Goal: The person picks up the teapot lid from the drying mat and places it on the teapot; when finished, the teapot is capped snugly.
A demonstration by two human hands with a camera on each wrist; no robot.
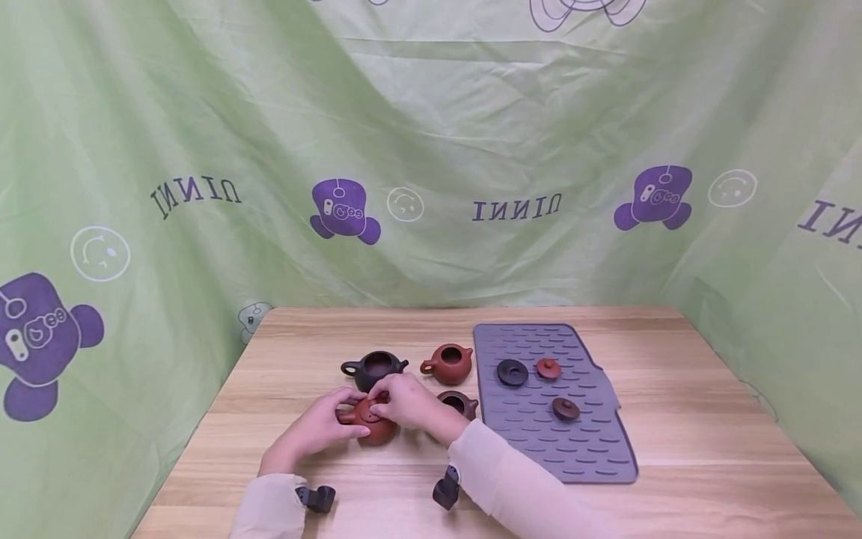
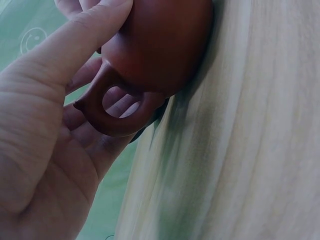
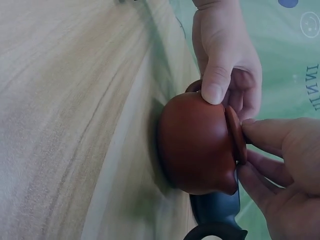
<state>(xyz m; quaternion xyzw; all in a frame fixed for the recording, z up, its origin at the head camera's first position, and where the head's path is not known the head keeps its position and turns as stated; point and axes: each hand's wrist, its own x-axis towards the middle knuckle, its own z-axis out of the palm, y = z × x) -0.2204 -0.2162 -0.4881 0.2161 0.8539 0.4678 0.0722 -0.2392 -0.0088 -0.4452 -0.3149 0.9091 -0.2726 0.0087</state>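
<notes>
A reddish-brown teapot (image 1: 378, 434) stands on the wooden table, its loop handle (image 2: 112, 122) toward my left hand (image 1: 316, 427). That hand holds the pot from the handle side, thumb on the body and the other fingers around the far side. My right hand (image 1: 412, 404) pinches a matching lid (image 3: 236, 134) at the pot's mouth. In the right wrist view the lid looks slightly tilted against the rim; whether it is fully seated I cannot tell. Just behind is a black teapot (image 1: 364, 378) without a lid, partly covered by my right hand in the head view.
A lidless red teapot (image 1: 453, 368) and a lidless dark brown teapot (image 1: 465, 400) stand to the right, the latter partly behind my right wrist. On the grey mat (image 1: 539, 449) lie a black lid (image 1: 512, 373), a red lid (image 1: 548, 368) and a brown lid (image 1: 566, 409).
</notes>
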